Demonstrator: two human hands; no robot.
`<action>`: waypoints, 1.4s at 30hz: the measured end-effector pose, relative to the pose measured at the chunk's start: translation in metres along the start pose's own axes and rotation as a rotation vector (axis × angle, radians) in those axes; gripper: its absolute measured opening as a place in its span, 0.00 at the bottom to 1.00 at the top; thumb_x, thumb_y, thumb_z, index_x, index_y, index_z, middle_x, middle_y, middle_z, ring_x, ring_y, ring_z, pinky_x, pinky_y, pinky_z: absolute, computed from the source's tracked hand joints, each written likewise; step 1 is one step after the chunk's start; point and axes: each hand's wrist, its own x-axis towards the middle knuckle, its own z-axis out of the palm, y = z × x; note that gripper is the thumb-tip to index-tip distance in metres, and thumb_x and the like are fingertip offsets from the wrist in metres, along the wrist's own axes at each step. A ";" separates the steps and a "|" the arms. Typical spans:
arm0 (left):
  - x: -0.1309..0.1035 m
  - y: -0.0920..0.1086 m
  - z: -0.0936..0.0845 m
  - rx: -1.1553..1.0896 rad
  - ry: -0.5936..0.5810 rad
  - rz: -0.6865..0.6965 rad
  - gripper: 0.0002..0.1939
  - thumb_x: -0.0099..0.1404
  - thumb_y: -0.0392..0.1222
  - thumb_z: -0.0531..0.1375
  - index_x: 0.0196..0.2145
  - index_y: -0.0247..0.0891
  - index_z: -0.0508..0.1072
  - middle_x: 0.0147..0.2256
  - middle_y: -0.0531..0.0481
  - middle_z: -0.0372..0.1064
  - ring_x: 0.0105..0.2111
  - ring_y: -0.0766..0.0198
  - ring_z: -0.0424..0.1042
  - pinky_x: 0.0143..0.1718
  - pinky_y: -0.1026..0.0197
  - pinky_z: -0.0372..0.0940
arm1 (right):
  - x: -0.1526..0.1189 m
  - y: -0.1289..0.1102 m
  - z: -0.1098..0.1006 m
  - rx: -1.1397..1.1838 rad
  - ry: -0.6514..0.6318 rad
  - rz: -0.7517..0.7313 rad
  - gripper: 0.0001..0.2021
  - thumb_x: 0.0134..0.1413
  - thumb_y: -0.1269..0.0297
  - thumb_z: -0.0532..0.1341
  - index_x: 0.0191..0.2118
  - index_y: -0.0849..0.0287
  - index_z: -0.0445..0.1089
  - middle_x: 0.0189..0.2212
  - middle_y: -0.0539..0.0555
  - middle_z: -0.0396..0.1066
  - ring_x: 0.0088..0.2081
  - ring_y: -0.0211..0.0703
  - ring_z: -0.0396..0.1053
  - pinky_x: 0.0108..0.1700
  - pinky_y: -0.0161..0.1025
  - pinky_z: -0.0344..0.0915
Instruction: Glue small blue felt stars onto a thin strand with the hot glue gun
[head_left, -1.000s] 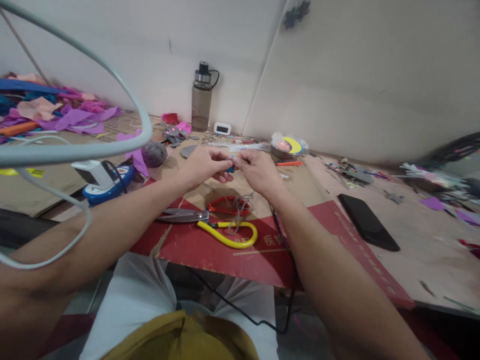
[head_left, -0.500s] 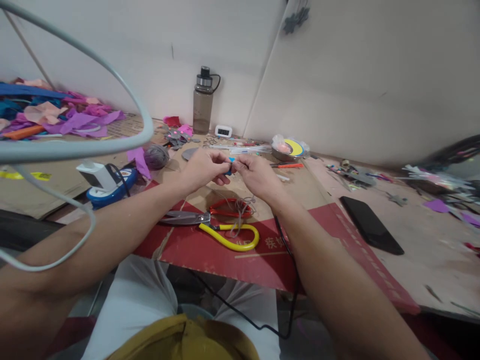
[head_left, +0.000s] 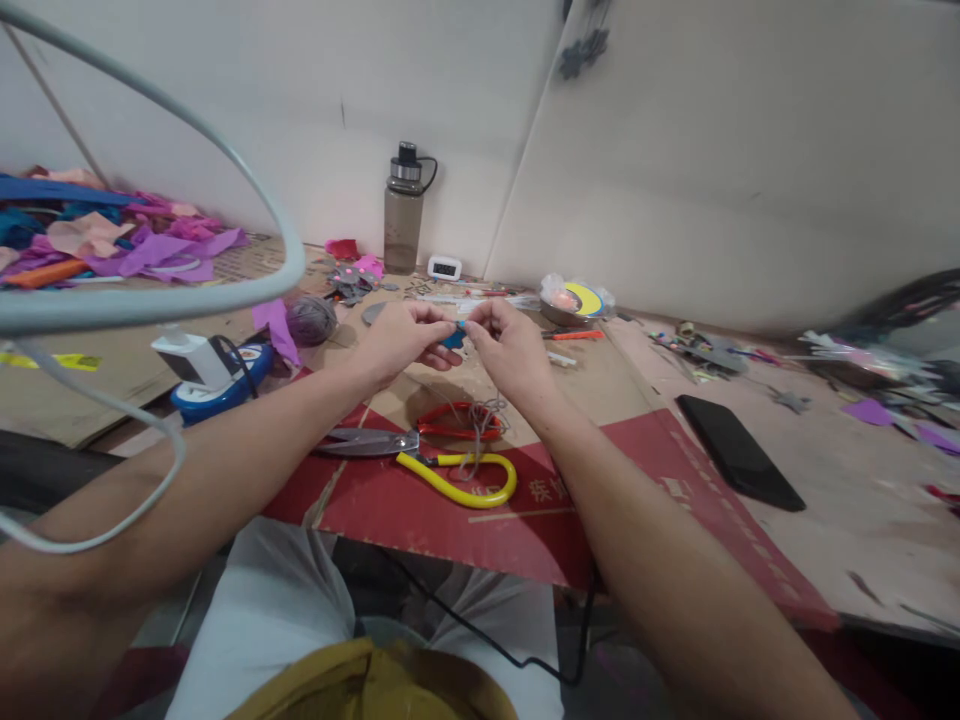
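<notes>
A small blue piece (head_left: 454,338) is between my two hands, above the cardboard. My left hand (head_left: 412,340) has its thumb and fingers closed on it. My right hand (head_left: 508,345) pinches at its right side, thumb and forefinger together. Below them, scissors with a yellow handle (head_left: 457,490) and a red handle (head_left: 459,422) lie on the red part of the cardboard (head_left: 450,540). A tangle of grey yarn (head_left: 484,425) rests over the handles.
A bottle (head_left: 403,215) and a small clock (head_left: 445,268) stand by the wall. A bowl (head_left: 574,305) is behind my right hand. At right lies a black phone (head_left: 739,450). Grey yarn ball (head_left: 311,320) and power strip (head_left: 225,385) are at left; a pale cable (head_left: 187,305) crosses the upper left.
My right hand's fingers have risen and shifted slightly, and more of the blue piece now shows. The view has tilted slightly; the scissors and yarn stay in place.
</notes>
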 end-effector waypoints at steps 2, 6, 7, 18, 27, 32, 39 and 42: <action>0.000 -0.001 0.000 -0.011 -0.020 -0.005 0.07 0.59 0.38 0.64 0.33 0.32 0.72 0.25 0.47 0.75 0.24 0.65 0.76 0.28 0.66 0.71 | 0.000 0.000 0.000 0.000 0.012 0.016 0.03 0.52 0.68 0.58 0.29 0.57 0.63 0.22 0.45 0.63 0.24 0.34 0.57 0.31 0.36 0.55; 0.003 -0.004 -0.002 -0.056 -0.056 0.000 0.08 0.59 0.39 0.65 0.34 0.32 0.73 0.26 0.46 0.76 0.26 0.64 0.77 0.30 0.64 0.72 | 0.001 0.000 -0.001 -0.009 0.019 0.048 0.03 0.51 0.68 0.58 0.28 0.58 0.65 0.20 0.45 0.63 0.23 0.35 0.58 0.31 0.36 0.55; 0.004 -0.004 -0.003 -0.066 -0.067 0.002 0.07 0.59 0.39 0.65 0.34 0.32 0.73 0.27 0.46 0.76 0.27 0.64 0.77 0.30 0.64 0.73 | 0.001 0.000 -0.001 -0.008 0.021 0.053 0.03 0.51 0.68 0.58 0.28 0.58 0.65 0.20 0.45 0.63 0.23 0.35 0.58 0.31 0.36 0.55; 0.002 -0.001 -0.002 -0.051 -0.072 -0.021 0.07 0.56 0.39 0.64 0.32 0.33 0.72 0.25 0.48 0.74 0.26 0.62 0.77 0.26 0.65 0.71 | 0.001 0.000 0.001 -0.003 0.018 0.073 0.03 0.50 0.67 0.60 0.27 0.58 0.66 0.20 0.46 0.65 0.23 0.34 0.60 0.29 0.36 0.56; 0.004 -0.003 -0.004 -0.090 0.014 -0.053 0.09 0.55 0.40 0.65 0.30 0.35 0.68 0.24 0.51 0.71 0.23 0.63 0.76 0.19 0.68 0.66 | 0.000 0.001 0.003 0.143 -0.012 0.028 0.03 0.52 0.68 0.58 0.34 0.58 0.66 0.23 0.45 0.64 0.25 0.34 0.61 0.30 0.35 0.57; 0.005 -0.001 -0.004 -0.130 0.051 -0.059 0.07 0.55 0.39 0.63 0.30 0.34 0.69 0.25 0.51 0.72 0.21 0.64 0.75 0.17 0.69 0.64 | -0.002 0.003 0.006 0.147 0.024 -0.057 0.03 0.52 0.69 0.59 0.35 0.58 0.66 0.21 0.44 0.61 0.24 0.34 0.59 0.29 0.34 0.55; 0.005 0.001 -0.003 -0.184 0.070 -0.112 0.05 0.53 0.36 0.62 0.29 0.34 0.69 0.26 0.51 0.71 0.19 0.68 0.73 0.14 0.72 0.57 | -0.007 0.006 0.011 -0.078 0.112 -0.258 0.04 0.53 0.72 0.57 0.32 0.58 0.68 0.26 0.49 0.67 0.28 0.36 0.62 0.34 0.36 0.59; 0.005 0.001 -0.003 -0.217 0.068 -0.121 0.04 0.53 0.35 0.60 0.29 0.34 0.70 0.26 0.51 0.72 0.19 0.69 0.72 0.14 0.72 0.56 | -0.008 0.006 0.009 -0.202 0.115 -0.404 0.05 0.56 0.72 0.55 0.33 0.58 0.68 0.31 0.53 0.69 0.34 0.40 0.65 0.39 0.39 0.60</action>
